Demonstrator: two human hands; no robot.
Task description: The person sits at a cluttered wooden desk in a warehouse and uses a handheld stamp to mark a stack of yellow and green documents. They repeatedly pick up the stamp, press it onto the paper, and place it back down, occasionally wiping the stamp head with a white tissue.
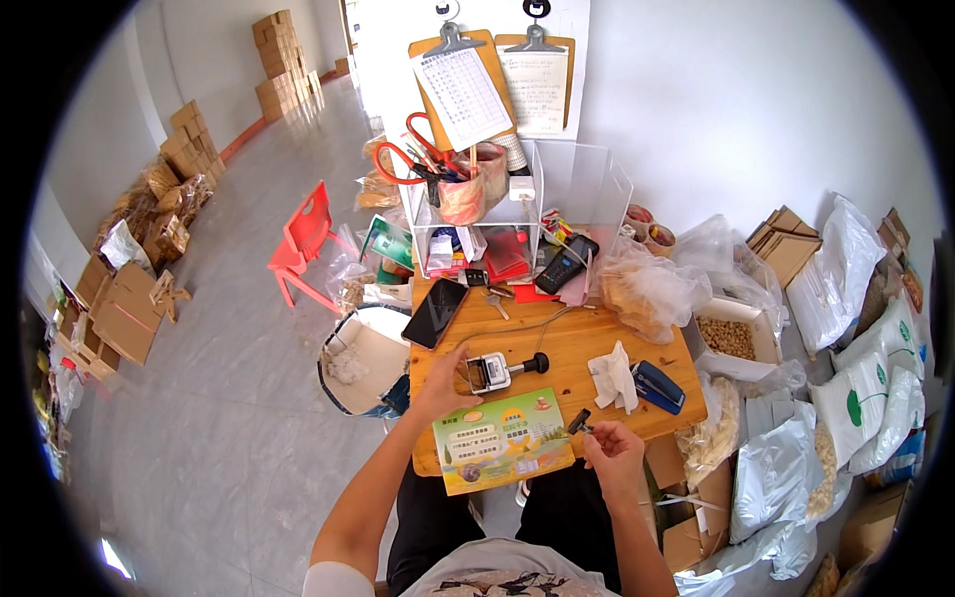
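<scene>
My left hand (pixel 445 388) curves its thumb and fingers around the frame end of a metal hand stamp (pixel 492 373). The stamp lies on its side on the wooden table, its black knob pointing right. Between the thumb and fingers of my right hand (pixel 615 456) is a small black T-shaped tool (pixel 579 422); its exact kind is not clear. A green and yellow printed card (pixel 505 440) lies between my hands, its lower edge jutting past the table's near edge. Right of the stamp rest a crumpled white tissue (pixel 614 378) and a dark blue box-shaped item (pixel 659 386).
Farther back on the wooden table (pixel 567 343) lie a black phone (pixel 436 311), keys (pixel 497 304) and a handheld keypad device (pixel 567 264). A clear acrylic organizer (pixel 582 189) holds scissors. A lined bin (pixel 363 363) stands left; white sacks (pixel 860 388) crowd the right.
</scene>
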